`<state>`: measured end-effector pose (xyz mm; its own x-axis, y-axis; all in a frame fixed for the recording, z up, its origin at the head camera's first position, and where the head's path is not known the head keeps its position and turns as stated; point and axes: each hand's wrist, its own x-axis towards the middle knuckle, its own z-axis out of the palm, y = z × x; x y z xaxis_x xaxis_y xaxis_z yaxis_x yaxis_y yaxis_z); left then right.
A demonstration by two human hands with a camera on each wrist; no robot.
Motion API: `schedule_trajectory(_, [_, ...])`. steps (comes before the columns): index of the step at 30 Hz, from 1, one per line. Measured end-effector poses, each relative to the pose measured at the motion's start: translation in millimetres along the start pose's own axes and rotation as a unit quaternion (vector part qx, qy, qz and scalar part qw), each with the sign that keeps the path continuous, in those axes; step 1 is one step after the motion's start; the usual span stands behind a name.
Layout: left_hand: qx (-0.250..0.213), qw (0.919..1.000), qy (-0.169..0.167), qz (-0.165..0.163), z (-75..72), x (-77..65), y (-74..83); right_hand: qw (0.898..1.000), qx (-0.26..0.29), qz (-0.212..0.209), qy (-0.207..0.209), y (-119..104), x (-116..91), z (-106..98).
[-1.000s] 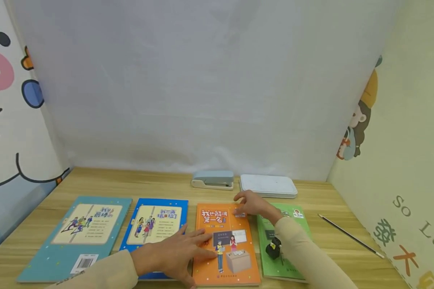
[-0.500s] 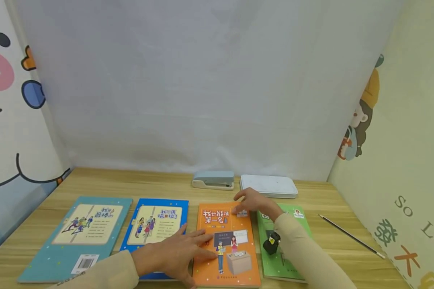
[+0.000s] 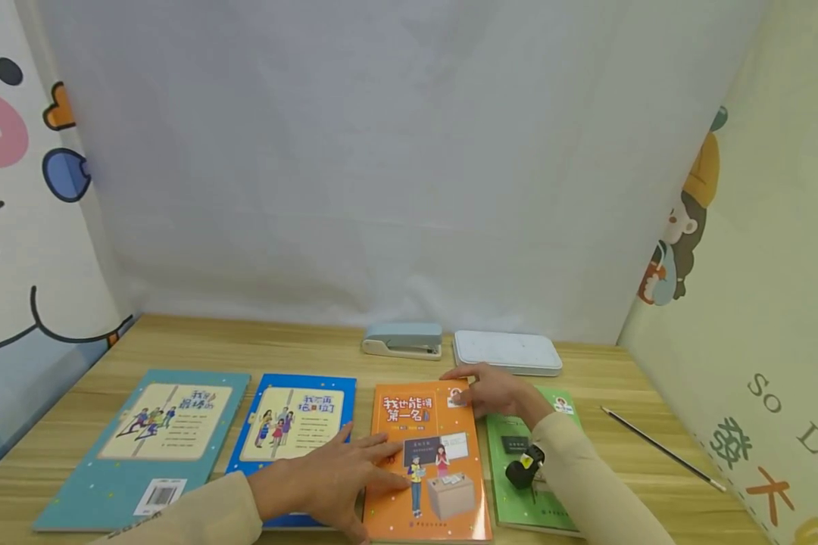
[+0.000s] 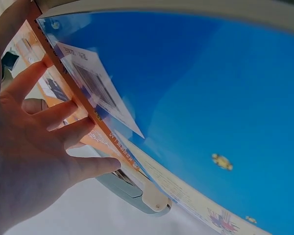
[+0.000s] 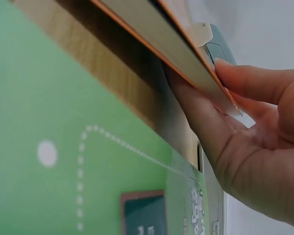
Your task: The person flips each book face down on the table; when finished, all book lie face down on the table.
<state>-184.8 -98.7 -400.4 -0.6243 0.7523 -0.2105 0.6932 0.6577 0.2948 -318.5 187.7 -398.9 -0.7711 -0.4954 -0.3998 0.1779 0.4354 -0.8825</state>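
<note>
Head view: orange book (image 3: 443, 499); right hand (image 3: 496, 389) pinching far-right corner; left hand (image 3: 332, 478) wide at left edge; even pressure advised.

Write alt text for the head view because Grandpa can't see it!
A person's right hand grips the upper right corner of an orange book while the left hand touches its left side. A teal book and a blue book lie to its left, a green book to its right; behind are a stapler and white case, with a pencil far right.
</note>
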Motion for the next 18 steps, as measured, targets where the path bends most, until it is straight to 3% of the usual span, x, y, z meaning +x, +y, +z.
schedule_trajectory(12, [0.007,1.0,0.0,0.0,0.2,-0.1,0.7,1.0,0.006,0.002,-0.022,1.1,-3.4,-3.2])
schedule_trajectory(18, [-0.002,0.9997,0.009,0.02,10.0,4.9,-11.8,0.999,0.022,-0.015,-0.029,-2.3,-5.6,-4.4])
